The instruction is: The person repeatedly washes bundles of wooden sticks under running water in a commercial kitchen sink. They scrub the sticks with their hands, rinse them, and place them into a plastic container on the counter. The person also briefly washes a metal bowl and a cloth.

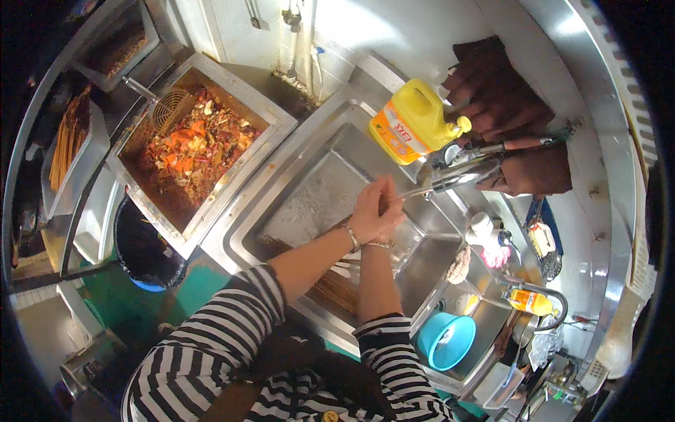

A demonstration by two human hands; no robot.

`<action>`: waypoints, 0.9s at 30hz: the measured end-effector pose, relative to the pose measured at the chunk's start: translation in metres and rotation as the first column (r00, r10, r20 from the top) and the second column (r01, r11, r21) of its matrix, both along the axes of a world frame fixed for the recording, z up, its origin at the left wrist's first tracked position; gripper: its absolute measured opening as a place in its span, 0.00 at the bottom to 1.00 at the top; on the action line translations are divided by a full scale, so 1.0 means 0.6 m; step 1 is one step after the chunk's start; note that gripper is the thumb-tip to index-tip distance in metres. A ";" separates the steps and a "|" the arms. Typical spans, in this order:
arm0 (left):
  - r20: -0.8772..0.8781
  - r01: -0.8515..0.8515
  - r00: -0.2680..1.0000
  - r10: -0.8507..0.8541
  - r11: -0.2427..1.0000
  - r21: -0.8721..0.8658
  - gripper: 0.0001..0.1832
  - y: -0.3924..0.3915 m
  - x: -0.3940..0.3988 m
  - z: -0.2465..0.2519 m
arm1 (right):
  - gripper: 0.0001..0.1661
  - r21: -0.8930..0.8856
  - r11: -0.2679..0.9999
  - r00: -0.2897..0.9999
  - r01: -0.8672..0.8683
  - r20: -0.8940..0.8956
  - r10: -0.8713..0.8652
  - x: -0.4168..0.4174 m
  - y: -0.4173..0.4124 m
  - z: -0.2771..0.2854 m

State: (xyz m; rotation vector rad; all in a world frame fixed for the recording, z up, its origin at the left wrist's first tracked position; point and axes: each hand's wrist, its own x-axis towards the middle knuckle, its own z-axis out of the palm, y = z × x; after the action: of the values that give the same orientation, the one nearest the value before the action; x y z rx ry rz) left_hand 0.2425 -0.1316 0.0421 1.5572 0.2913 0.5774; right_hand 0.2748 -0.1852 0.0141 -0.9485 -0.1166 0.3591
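My left hand (369,213) and my right hand (393,219) press together over a stainless steel sink basin (321,182). A thin stream of water from the metal faucet (464,174) meets them. The left hand lies over the right and hides much of it, and the fingers are slightly blurred. Nothing can be made out between the palms. A bracelet circles each wrist. Below my forearms, a bundle of thin brown sticks (337,290) lies in the basin, partly covered by my arms. A yellow detergent jug (408,126) stands on the sink's back edge beyond my hands.
Left of the sink, a square metal vat (279,124) holds red, oily food scraps and a skimmer (171,108). A dark bucket (145,248) stands below it. Brown cloths (498,92) hang behind the faucet. A turquoise basin (448,340) sits in the right-hand sink.
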 end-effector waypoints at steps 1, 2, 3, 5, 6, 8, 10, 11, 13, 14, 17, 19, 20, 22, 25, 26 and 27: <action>0.020 -0.102 0.995 0.100 0.986 0.133 0.24 0.005 0.008 -0.008 | 0.35 -0.065 0.998 0.997 -0.007 0.078 0.012 0.002 0.016 -0.014; 0.069 -0.123 0.991 0.116 0.985 0.117 0.23 0.015 0.009 -0.019 | 0.34 -0.082 0.997 0.998 0.015 0.056 -0.010 -0.016 0.015 -0.027; -0.028 -0.006 1.000 0.006 1.000 0.027 0.26 0.033 0.002 -0.022 | 0.34 -0.084 0.996 1.000 0.026 0.003 -0.025 -0.044 0.026 -0.009; -0.134 0.191 0.967 -0.215 0.967 -0.171 0.32 0.033 -0.020 -0.016 | 0.34 -0.101 0.994 0.997 0.041 -0.053 -0.047 -0.049 0.024 0.005; -0.149 0.261 0.941 -0.303 0.932 -0.250 0.33 0.024 -0.025 -0.016 | 0.33 -0.107 0.993 0.997 0.058 -0.049 -0.063 -0.028 0.012 -0.008; -0.093 0.316 0.931 -0.354 0.906 -0.281 0.33 0.006 -0.019 -0.043 | 0.33 -0.132 0.989 0.997 0.065 -0.031 -0.069 0.006 0.002 -0.035; -0.041 0.132 0.987 -0.155 0.933 -0.336 0.28 0.030 0.002 -0.057 | 0.33 -0.130 0.990 0.997 0.048 -0.057 -0.056 -0.028 0.024 -0.018; -0.038 0.028 0.998 -0.046 0.924 -0.381 0.26 0.033 -0.003 -0.068 | 0.32 -0.127 0.991 0.996 0.036 -0.081 -0.047 -0.054 0.039 -0.008; -0.230 0.100 0.950 -0.211 0.903 -0.419 0.28 0.039 -0.020 -0.014 | 0.32 -0.164 0.985 0.993 0.059 -0.090 -0.075 -0.047 0.030 -0.021; -0.308 0.137 0.908 -0.285 0.895 -0.424 0.30 0.047 -0.017 0.010 | 0.32 -0.189 0.979 0.992 0.079 -0.079 -0.095 -0.022 0.017 -0.039; -0.108 0.282 0.943 -0.314 0.929 -0.241 0.35 0.008 -0.025 -0.041 | 0.32 -0.179 0.981 0.985 0.075 -0.140 -0.101 0.008 0.015 -0.041; -0.146 0.156 0.968 -0.206 0.942 -0.296 0.29 -0.003 -0.019 -0.037 | 0.33 -0.138 0.985 0.965 0.101 -0.228 -0.130 0.004 0.004 -0.016; -0.180 0.091 0.972 -0.151 0.949 -0.301 0.25 0.000 -0.005 -0.038 | 0.33 0.059 0.991 0.952 0.121 -0.290 -0.099 0.010 -0.003 -0.038; -0.286 0.053 0.951 -0.119 0.972 -0.228 0.20 0.009 0.006 -0.038 | 0.34 0.294 0.951 0.953 0.094 -0.302 -0.001 -0.005 -0.014 -0.031; -0.382 0.061 0.920 -0.088 0.995 -0.083 0.16 0.024 0.026 -0.044 | 0.33 0.363 0.931 0.962 -0.025 -0.245 0.121 -0.038 -0.041 -0.012; -0.343 0.007 0.939 -0.036 0.996 -0.086 0.14 0.025 0.040 -0.053 | 0.34 0.056 0.996 0.993 -0.067 -0.093 0.072 -0.051 -0.053 -0.026; -0.308 -0.040 0.951 0.008 0.994 -0.097 0.13 0.024 0.050 -0.057 | 0.36 -0.264 0.964 0.996 -0.044 0.065 0.063 -0.068 -0.072 -0.054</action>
State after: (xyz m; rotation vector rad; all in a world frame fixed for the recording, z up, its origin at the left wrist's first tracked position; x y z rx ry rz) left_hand 0.2724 -0.1174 0.0076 1.5436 0.5683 0.3303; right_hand 0.2342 -0.2284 -0.0185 -1.2232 -0.1642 0.3966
